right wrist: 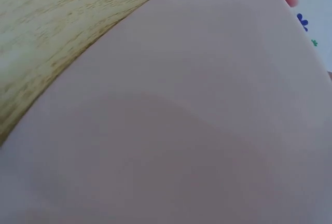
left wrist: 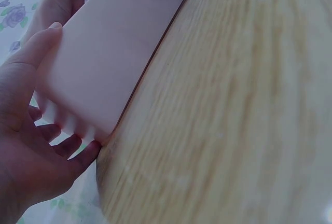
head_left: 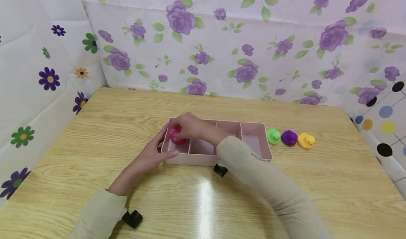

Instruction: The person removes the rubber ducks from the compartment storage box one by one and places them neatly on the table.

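Note:
A pale pink divided box (head_left: 193,159) lies across the table. My left hand (head_left: 151,155) grips its left end, thumb along the front wall and fingers around the end wall, as the left wrist view also shows. My right hand (head_left: 194,127) reaches down into the leftmost compartment, its fingertips pinching a pink rubber duck (head_left: 180,141) that is partly hidden by them. The box's front wall (right wrist: 181,105) fills most of the right wrist view, so the right hand's fingers are out of sight there.
Just right of the box, a green duck (head_left: 273,136), a purple duck (head_left: 289,138) and a yellow duck (head_left: 306,140) stand in a row on the wooden table (head_left: 127,112). Flowered cloth (head_left: 219,38) hangs behind the table, with more patterned cloth at both sides.

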`<state>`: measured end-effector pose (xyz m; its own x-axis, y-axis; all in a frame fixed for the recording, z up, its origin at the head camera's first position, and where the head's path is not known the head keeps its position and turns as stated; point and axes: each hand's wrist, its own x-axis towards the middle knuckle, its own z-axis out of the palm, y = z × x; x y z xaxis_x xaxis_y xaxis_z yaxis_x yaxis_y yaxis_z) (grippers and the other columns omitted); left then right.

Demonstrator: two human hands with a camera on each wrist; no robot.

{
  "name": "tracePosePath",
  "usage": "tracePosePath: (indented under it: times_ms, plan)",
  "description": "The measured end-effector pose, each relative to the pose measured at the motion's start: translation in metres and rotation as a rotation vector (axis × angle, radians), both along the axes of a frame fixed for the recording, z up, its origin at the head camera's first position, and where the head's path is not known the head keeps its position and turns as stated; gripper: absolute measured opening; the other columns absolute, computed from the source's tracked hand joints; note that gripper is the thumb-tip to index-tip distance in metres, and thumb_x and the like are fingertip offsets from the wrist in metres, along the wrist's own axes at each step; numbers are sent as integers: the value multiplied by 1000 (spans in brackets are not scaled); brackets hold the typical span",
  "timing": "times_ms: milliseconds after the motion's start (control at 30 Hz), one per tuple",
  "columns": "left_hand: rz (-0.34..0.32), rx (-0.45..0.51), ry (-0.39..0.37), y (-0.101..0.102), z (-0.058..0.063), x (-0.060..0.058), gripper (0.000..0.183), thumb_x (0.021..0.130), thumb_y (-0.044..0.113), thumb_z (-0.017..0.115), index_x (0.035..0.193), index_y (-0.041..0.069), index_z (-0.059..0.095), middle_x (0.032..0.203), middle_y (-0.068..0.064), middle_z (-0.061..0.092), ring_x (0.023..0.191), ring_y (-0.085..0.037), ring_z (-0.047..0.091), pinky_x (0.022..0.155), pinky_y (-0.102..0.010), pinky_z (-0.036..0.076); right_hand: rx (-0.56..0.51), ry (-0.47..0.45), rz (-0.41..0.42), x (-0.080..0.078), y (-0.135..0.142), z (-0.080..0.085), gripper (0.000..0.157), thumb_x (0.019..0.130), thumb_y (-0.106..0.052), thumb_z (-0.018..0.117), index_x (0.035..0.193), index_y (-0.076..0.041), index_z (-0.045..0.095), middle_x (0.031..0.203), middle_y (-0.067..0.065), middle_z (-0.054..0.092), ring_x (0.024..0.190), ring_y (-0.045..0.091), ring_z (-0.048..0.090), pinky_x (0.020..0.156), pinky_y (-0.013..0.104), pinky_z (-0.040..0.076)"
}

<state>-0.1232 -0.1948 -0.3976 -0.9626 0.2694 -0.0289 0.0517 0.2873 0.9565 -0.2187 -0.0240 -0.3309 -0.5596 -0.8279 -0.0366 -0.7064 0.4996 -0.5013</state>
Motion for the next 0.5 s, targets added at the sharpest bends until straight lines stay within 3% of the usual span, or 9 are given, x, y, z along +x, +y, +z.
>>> tracePosePath:
  times_ms: [200, 500]
  plan:
    - [-1, 4, -2, 1, 0, 0, 94, 89, 22, 72, 157, 25, 7, 155, -16, 26, 130, -33, 38, 92, -38, 45, -12, 39, -6, 2, -2, -5, 16, 83, -5, 74, 98, -5, 70, 75, 2, 60, 71, 15, 51, 62, 21, 38]
    - [-2, 2, -3, 0, 1, 2, 93, 89, 23, 71, 157, 29, 7, 155, -14, 25, 130, -32, 38, 90, -37, 46, -7, 67, -19, 6, -5, -11, 7, 85, -4, 72, 85, -6, 65, 73, 0, 54, 67, 13, 50, 58, 19, 38]
